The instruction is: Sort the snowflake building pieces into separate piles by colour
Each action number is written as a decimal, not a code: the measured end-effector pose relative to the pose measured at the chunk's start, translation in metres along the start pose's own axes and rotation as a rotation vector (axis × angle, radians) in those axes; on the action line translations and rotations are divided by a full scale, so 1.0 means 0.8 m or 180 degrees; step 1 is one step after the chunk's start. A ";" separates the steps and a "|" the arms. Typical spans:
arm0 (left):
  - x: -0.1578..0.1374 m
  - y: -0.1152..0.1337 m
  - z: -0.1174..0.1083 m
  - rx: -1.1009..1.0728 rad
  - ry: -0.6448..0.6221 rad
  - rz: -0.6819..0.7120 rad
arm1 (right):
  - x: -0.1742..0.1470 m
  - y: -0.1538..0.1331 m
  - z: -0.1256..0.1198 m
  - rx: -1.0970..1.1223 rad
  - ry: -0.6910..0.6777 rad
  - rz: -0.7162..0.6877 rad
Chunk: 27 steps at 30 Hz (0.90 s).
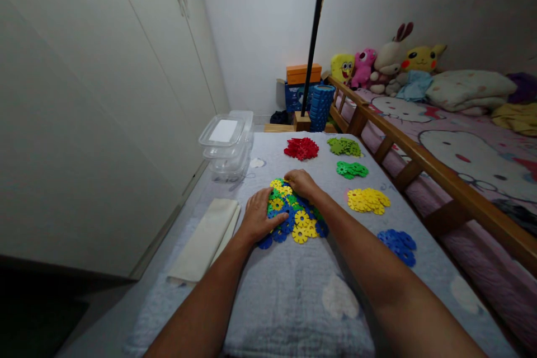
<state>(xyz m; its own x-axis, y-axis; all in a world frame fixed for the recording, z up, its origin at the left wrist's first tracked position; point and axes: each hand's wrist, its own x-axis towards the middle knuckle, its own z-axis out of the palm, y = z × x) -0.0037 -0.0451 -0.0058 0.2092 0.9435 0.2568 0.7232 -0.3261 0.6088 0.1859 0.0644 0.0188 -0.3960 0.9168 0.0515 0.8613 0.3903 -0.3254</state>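
A mixed pile of flower-shaped plastic discs (pixel 301 218) in yellow, blue and green lies on the cloth-covered table in front of me. My left hand (pixel 257 217) rests against the pile's left side, fingers stretched and thumb apart, lying over blue discs. At the far edge of the pile, my right hand (pixel 301 183) has its fingers curled down together beside yellow discs; whatever is between the fingertips is hidden. Sorted heaps lie beyond and to the right: red discs (pixel 301 148), light green discs (pixel 344 146), green discs (pixel 352 169), yellow discs (pixel 368 201) and blue discs (pixel 397 246).
Stacked clear plastic containers (pixel 224 148) stand at the table's far left, with a folded cream cloth (pixel 205 240) nearer me. A wooden bed rail (pixel 413 159) runs along the right side. A black pole (pixel 314 39) rises behind the table; a white cupboard (pixel 104 95) is on the left.
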 end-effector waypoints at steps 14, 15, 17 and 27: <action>0.000 -0.001 -0.002 -0.0049 -0.0014 0.0074 | -0.139 0.119 -0.092 0.1202 0.1492 0.1114; 0.000 -0.002 -0.002 -0.0054 -0.0009 0.0080 | -0.151 0.130 -0.097 0.1238 0.1618 0.1289; 0.000 -0.003 -0.001 -0.0048 -0.0006 0.0068 | -0.170 0.146 -0.101 0.1283 0.1826 0.1566; -0.001 -0.005 0.001 0.0069 0.0037 0.0103 | -0.172 0.142 -0.076 0.0942 0.1882 0.1895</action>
<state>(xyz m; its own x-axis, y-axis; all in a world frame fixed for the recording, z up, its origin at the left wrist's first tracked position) -0.0064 -0.0445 -0.0093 0.2250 0.9318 0.2849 0.7303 -0.3549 0.5837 0.3576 -0.0122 0.0319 0.3909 0.8863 0.2484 0.7218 -0.1277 -0.6803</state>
